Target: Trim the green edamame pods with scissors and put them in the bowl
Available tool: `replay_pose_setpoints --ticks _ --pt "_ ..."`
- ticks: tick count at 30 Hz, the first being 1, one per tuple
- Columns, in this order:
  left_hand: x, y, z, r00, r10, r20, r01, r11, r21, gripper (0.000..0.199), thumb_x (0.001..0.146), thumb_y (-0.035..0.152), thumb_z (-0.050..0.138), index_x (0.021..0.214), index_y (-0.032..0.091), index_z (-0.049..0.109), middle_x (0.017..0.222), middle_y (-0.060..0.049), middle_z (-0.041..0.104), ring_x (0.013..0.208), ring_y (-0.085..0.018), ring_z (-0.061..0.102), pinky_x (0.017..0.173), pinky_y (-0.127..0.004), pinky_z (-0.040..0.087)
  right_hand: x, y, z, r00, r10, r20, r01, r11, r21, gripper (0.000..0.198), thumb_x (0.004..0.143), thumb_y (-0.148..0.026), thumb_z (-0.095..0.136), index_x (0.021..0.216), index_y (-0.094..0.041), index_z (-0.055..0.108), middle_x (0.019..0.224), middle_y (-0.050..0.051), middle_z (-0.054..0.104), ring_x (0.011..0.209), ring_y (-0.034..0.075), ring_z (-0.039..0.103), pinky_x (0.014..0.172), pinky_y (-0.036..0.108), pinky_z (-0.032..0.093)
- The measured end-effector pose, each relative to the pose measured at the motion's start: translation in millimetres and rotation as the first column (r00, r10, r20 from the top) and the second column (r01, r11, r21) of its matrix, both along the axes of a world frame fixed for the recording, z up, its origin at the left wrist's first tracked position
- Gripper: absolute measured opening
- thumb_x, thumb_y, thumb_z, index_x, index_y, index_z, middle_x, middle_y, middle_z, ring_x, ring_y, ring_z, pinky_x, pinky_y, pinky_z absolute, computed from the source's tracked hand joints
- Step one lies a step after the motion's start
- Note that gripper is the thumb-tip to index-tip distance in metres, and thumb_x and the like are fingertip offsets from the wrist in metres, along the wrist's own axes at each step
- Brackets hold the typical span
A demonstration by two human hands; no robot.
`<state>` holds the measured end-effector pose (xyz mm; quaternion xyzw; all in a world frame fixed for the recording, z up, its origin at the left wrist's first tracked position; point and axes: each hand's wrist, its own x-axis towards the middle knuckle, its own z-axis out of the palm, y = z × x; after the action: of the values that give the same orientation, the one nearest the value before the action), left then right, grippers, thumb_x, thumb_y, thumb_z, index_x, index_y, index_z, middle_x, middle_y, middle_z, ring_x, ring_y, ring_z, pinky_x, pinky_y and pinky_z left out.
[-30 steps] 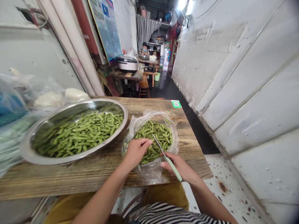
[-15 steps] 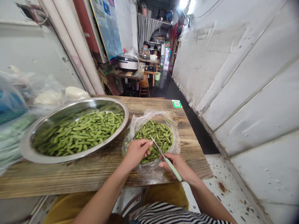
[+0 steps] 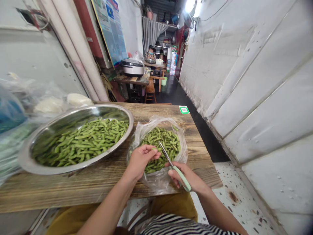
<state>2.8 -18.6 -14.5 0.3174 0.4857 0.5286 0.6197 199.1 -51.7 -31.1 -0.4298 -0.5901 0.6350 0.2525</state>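
My right hand (image 3: pixel 187 176) is wrapped round a pair of scissors (image 3: pixel 181 179) with pale green handles, its blades pointing up and left over the bag. Just left of the blade tips, my left hand (image 3: pixel 141 160) pinches a green soybean pod (image 3: pixel 154 149), mostly hidden by the fingers. Below both hands sits a clear plastic bag (image 3: pixel 183 130), its mouth rolled open, full of edamame pods (image 3: pixel 163 135). To the left, a wide steel basin (image 3: pixel 130 119) holds a large heap of edamame pods (image 3: pixel 97 138).
The wooden table (image 3: pixel 198 156) carries a QR-code sticker (image 3: pixel 184 109) near its far right corner. Plastic bags (image 3: pixel 17 140) crowd the left edge. Farther back are a cooker (image 3: pixel 132 67) on another table, a bench (image 3: pixel 150 88) and a seated person (image 3: pixel 151 54). A white wall (image 3: pixel 244 81) runs along the right.
The scissor blades have parted slightly at the handles, and my left fingers have shifted, with the pod showing more between them. The view has tilted a little.
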Motion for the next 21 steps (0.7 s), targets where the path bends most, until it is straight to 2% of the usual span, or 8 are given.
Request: replay_pose_setpoints --ticks 8,11,12,14,16,17,19,21 --pt "1 -1 -3.3 0.993 -0.011 -0.117 0.017 0.999 0.046 0.025 0.061 0.031 0.075 0.076 0.014 0.064 0.067 -0.006 0.072 0.064 -0.019 0.067 0.067 -0.033 0.055 0 2 -1 1.000 -0.021 -0.003 0.021 0.997 -0.074 0.042 0.078 -0.053 0.064 0.095 -0.016 0.056 0.040 -0.011 0.038 0.031 0.005 0.034 0.029 0.014 0.028" --pt "-15 2 0.7 0.955 0.159 -0.251 -0.122 0.980 0.156 0.025 0.067 0.032 0.069 0.084 0.015 0.063 0.073 -0.005 0.071 0.070 -0.020 0.068 0.076 -0.037 0.054 -2 5 -1 0.997 -0.073 -0.028 0.070 0.993 -0.091 0.043 0.075 -0.052 0.066 0.095 -0.016 0.056 0.043 -0.011 0.040 0.030 0.005 0.036 0.028 0.014 0.031" --pt "-25 4 4.5 0.883 0.299 -0.362 -0.214 0.942 0.258 0.025 0.070 0.032 0.066 0.088 0.015 0.063 0.078 -0.006 0.071 0.076 -0.021 0.068 0.080 -0.039 0.053 -3 6 -1 0.994 -0.100 -0.037 0.097 0.991 -0.094 0.044 0.073 -0.052 0.067 0.096 -0.016 0.056 0.045 -0.011 0.041 0.031 0.005 0.037 0.029 0.014 0.032" --pt "-49 9 14.8 0.548 0.612 -0.570 -0.314 0.782 0.538 0.027 0.077 0.029 0.059 0.100 0.015 0.064 0.097 -0.010 0.070 0.094 -0.025 0.065 0.091 -0.043 0.048 -3 9 -2 0.988 -0.146 -0.041 0.141 0.985 -0.100 0.047 0.071 -0.052 0.069 0.099 -0.017 0.056 0.048 -0.011 0.041 0.032 0.004 0.038 0.029 0.014 0.034" --pt "-69 13 25.2 0.210 0.714 -0.667 -0.190 0.699 0.689 0.036 0.079 0.024 0.055 0.113 0.013 0.061 0.126 -0.018 0.058 0.120 -0.031 0.051 0.102 -0.050 0.036 -3 11 -4 0.986 -0.166 -0.028 0.162 0.981 -0.110 0.049 0.069 -0.052 0.070 0.099 -0.016 0.057 0.049 -0.011 0.041 0.033 0.005 0.038 0.030 0.014 0.035" --pt "-75 15 28.7 0.089 0.718 -0.690 -0.128 0.695 0.707 0.040 0.079 0.023 0.055 0.118 0.012 0.058 0.136 -0.020 0.049 0.128 -0.034 0.042 0.105 -0.054 0.030 -3 12 -5 0.985 -0.171 -0.022 0.168 0.979 -0.115 0.050 0.069 -0.052 0.071 0.100 -0.016 0.057 0.049 -0.011 0.041 0.033 0.005 0.039 0.030 0.014 0.035" --pt "-75 20 29.1 -0.022 0.682 -0.731 0.029 0.731 0.681 0.037 0.080 0.021 0.054 0.117 0.015 0.060 0.139 -0.019 0.046 0.132 -0.035 0.036 0.106 -0.058 0.022 -3 12 -6 0.985 -0.174 -0.018 0.170 0.979 -0.114 0.050 0.069 -0.052 0.070 0.101 -0.016 0.056 0.049 -0.011 0.041 0.034 0.005 0.039 0.030 0.015 0.036" --pt "-64 27 20.7 -0.004 0.598 -0.801 0.272 0.772 0.575 0.029 0.082 0.015 0.050 0.107 0.022 0.065 0.126 -0.012 0.060 0.126 -0.030 0.045 0.108 -0.057 0.015 -3 11 -7 0.987 -0.157 -0.020 0.154 0.982 -0.104 0.049 0.071 -0.052 0.070 0.102 -0.016 0.056 0.048 -0.011 0.042 0.033 0.005 0.038 0.030 0.014 0.034"
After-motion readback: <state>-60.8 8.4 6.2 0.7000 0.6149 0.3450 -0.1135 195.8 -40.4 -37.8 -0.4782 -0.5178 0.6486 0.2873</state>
